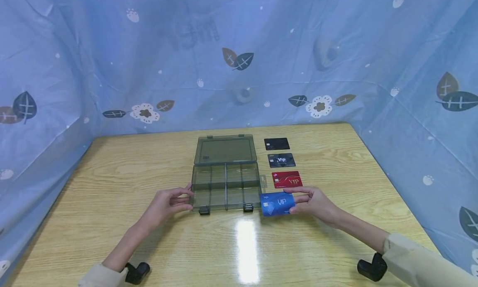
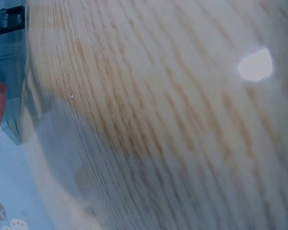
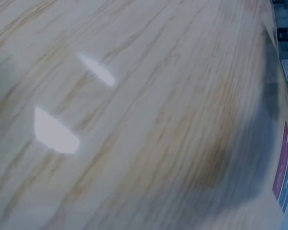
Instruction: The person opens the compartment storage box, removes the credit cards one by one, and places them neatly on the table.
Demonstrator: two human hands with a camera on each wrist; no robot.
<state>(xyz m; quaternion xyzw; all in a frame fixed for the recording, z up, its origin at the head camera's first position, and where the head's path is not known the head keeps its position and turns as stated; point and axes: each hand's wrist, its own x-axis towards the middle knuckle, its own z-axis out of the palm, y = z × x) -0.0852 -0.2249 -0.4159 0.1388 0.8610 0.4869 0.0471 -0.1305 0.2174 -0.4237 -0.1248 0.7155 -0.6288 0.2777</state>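
A clear grey plastic compartment box (image 1: 225, 185) lies on the table with its lid (image 1: 225, 150) folded back away from me. My left hand (image 1: 168, 202) is at the box's left wall, fingers extended and touching it; in the left wrist view a fingertip (image 2: 0, 88) rests against the side. With thumb and fingers, my right hand (image 1: 311, 204) pinches the right end of a blue VIP card (image 1: 274, 204). The card's left end overlaps the box's front right corner in the head view. A red VIP card (image 1: 286, 179) lies just beyond my right fingers.
Behind the red card lie a dark Vip card (image 1: 281, 160) and a black card (image 1: 276, 144), forming a column right of the box. Two black latches (image 1: 248, 207) stick out at the box's front. Blue patterned cloth (image 1: 239, 83) rises behind the wooden table (image 1: 142, 154).
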